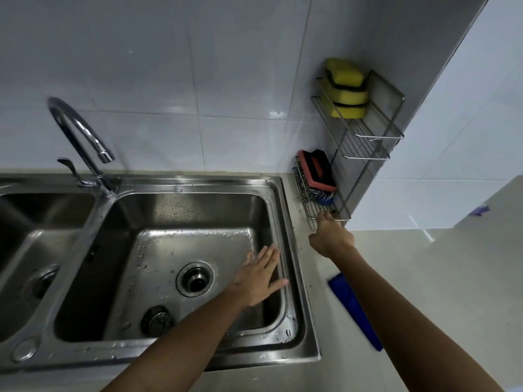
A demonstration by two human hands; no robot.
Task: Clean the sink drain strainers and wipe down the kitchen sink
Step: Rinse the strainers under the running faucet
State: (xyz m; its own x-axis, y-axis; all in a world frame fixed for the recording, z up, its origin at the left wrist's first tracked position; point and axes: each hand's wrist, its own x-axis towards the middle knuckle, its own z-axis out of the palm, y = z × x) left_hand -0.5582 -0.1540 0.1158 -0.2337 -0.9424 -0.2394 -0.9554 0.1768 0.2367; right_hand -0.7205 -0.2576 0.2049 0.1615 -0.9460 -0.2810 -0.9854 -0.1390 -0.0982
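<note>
Head view: left hand [256,280] hovers flat, fingers spread, over the sink [198,183]. Right hand [331,236] is at the rack [365,145], 2 o'clock, grip unclear. Strainer [156,319] lies 7 o'clock of the drain [194,279]. Best to lift the brush [318,171] straight out.

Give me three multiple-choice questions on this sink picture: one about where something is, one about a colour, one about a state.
1. Where does the loose strainer lie?
A. On the counter
B. On the floor of the right basin
C. In the left basin

2. What colour are the sponges on the top shelf of the wire rack?
A. Yellow
B. Pink
C. White

3. How is the left hand?
A. Gripping the faucet
B. Open, fingers spread
C. Pinching a cloth

Answers: B, it lies just in front of the open drain. A, every sponge there shows yellow. B, the fingers are straight and hold nothing.
</note>
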